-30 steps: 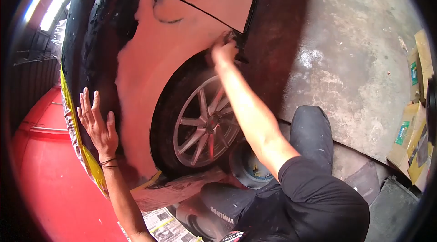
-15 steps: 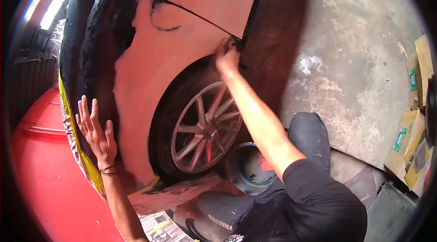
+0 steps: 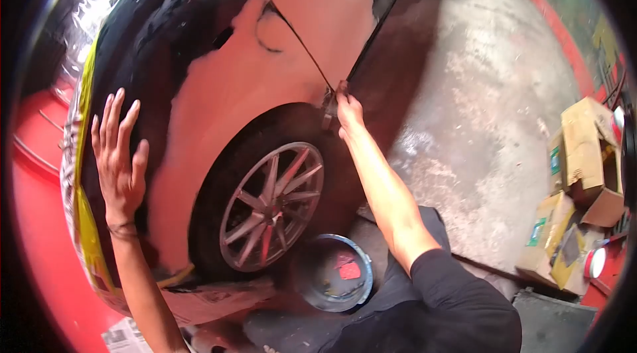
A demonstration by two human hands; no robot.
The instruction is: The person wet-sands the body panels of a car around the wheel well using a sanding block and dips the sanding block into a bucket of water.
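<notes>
My left hand [image 3: 121, 170] lies on the black part of the car's rear end [image 3: 136, 127], its fingers outstretched. At the lower edge of the pinkish primed panel [image 3: 219, 101], just ahead of the wheel arch, my right hand [image 3: 350, 113] is closed. Under its fingers shows a small dark grey piece that looks like sandpaper [image 3: 327, 111], partly hidden by the hand. Below the arch is the wheel [image 3: 271, 210] with its spoked rim. A dark curved mark [image 3: 259, 31] shows high on the panel.
A round bucket [image 3: 367, 290] with a red piece [image 3: 350, 271] inside stands by my knee. Yellow tape and covering [image 3: 86, 213] run along the left edge. Newspaper [image 3: 219, 303] hangs under the car. Cardboard boxes [image 3: 584, 154] sit on the right.
The view has shifted, bringing more floor and boxes into sight. My right hand has moved slightly at the panel's lower edge. My left hand stays spread on the black part.
</notes>
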